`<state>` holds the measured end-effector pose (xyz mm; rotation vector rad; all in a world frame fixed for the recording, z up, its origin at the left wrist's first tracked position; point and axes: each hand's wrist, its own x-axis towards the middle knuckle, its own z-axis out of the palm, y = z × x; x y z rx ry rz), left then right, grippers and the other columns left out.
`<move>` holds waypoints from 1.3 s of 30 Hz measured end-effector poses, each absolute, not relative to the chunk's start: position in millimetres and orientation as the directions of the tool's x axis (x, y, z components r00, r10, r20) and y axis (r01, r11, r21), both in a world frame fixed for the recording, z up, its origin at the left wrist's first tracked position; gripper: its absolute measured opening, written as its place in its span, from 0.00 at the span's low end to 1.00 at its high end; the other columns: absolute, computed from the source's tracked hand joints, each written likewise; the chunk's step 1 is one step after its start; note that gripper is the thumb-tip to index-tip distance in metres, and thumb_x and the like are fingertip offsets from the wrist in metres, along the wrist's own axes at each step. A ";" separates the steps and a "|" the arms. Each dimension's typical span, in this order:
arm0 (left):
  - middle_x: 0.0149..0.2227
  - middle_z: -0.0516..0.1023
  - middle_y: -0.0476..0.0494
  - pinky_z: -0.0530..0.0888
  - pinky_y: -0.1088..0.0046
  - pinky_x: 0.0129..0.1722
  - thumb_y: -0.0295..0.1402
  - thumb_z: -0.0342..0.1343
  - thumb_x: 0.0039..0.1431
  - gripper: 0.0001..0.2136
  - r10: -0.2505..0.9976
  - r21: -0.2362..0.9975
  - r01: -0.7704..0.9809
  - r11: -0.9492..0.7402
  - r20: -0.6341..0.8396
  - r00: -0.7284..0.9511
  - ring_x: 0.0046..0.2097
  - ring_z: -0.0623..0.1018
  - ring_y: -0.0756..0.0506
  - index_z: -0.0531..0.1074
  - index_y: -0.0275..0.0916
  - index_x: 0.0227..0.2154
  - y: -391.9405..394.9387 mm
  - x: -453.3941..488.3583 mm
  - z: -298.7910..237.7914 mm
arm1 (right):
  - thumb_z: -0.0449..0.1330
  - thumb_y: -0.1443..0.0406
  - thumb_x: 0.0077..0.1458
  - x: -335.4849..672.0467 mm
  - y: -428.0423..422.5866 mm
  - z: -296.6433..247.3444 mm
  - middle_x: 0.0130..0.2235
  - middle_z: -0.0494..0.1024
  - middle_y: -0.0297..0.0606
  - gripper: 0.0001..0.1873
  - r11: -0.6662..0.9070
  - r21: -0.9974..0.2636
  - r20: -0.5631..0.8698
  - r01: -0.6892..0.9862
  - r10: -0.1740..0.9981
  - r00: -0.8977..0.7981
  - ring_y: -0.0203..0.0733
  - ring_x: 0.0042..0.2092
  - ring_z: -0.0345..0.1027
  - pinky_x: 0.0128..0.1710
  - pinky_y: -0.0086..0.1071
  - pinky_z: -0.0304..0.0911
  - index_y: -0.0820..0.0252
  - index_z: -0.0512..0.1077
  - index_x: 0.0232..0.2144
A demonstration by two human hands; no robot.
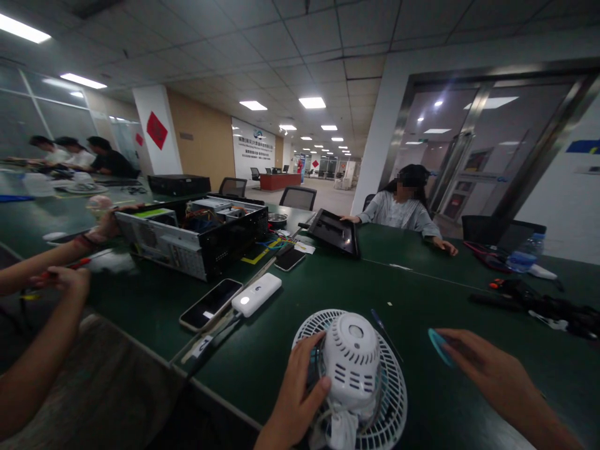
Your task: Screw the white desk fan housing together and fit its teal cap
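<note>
Office With a Touch of Workshop

This is an office. The tiled ceiling (347, 37) holds bright flat lights (312, 102), and framed glass doors (497, 137) stand at the right. Farther back, a wall sign (253, 147) carries lines of lettering, near a red desk (280, 181) like a reception counter. Mesh chairs (299, 198) stand beyond the long green table (365, 284). On that table, an opened PC (164, 250) and a fan (352, 362) give the look of a workshop.
</note>
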<state>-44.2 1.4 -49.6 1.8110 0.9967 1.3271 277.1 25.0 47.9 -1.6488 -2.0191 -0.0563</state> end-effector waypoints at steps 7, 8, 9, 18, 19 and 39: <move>0.59 0.60 0.39 0.56 0.54 0.59 0.43 0.46 0.60 0.24 0.867 0.852 0.175 -0.493 0.464 0.182 0.60 0.60 0.37 0.54 0.43 0.58 2.5 -43.5 -47.2 | 0.51 0.67 0.57 153.7 23.7 132.8 0.39 0.77 0.38 0.10 0.728 -0.253 0.357 0.638 0.683 -0.638 0.40 0.42 0.71 0.41 0.35 0.68 0.57 0.72 0.37; 0.59 0.61 0.38 0.56 0.54 0.59 0.44 0.46 0.60 0.24 0.867 0.853 0.171 -0.493 0.465 0.180 0.60 0.60 0.38 0.54 0.43 0.58 2.4 -43.2 -46.3 | 0.51 0.69 0.56 147.2 26.5 134.7 0.39 0.77 0.39 0.10 0.742 -0.222 0.308 0.632 0.669 -0.677 0.40 0.42 0.70 0.41 0.35 0.67 0.57 0.72 0.37; 0.59 0.61 0.38 0.56 0.54 0.59 0.44 0.46 0.60 0.24 0.867 0.854 0.168 -0.492 0.465 0.179 0.60 0.60 0.38 0.54 0.42 0.58 2.2 -43.0 -45.6 | 0.51 0.70 0.56 142.9 29.4 135.0 0.39 0.77 0.39 0.10 0.749 -0.192 0.261 0.634 0.662 -0.702 0.40 0.42 0.70 0.41 0.36 0.67 0.58 0.72 0.36; 0.60 0.59 0.37 0.54 0.54 0.60 0.43 0.46 0.61 0.25 0.869 0.855 0.177 -0.488 0.457 0.189 0.61 0.58 0.38 0.53 0.42 0.59 2.4 -43.0 -48.4 | 0.50 0.75 0.54 137.2 38.9 139.8 0.37 0.76 0.40 0.11 0.788 -0.127 0.110 0.603 0.615 -0.781 0.40 0.39 0.68 0.39 0.34 0.64 0.60 0.71 0.33; 0.60 0.59 0.38 0.54 0.54 0.60 0.42 0.46 0.61 0.25 0.870 0.856 0.178 -0.486 0.455 0.188 0.61 0.58 0.38 0.53 0.42 0.59 2.5 -43.1 -48.8 | 0.51 0.75 0.54 136.4 39.5 142.0 0.36 0.76 0.39 0.11 0.793 -0.125 0.095 0.596 0.607 -0.789 0.39 0.39 0.68 0.39 0.34 0.64 0.60 0.70 0.32; 0.60 0.58 0.37 0.54 0.54 0.60 0.46 0.44 0.61 0.26 0.878 0.856 0.212 -0.472 0.434 0.202 0.61 0.58 0.38 0.52 0.42 0.59 2.7 -43.7 -48.0 | 0.53 0.73 0.56 138.3 52.7 152.6 0.36 0.74 0.36 0.08 0.851 -0.220 -0.019 0.477 0.485 -0.874 0.38 0.40 0.67 0.41 0.32 0.61 0.60 0.71 0.33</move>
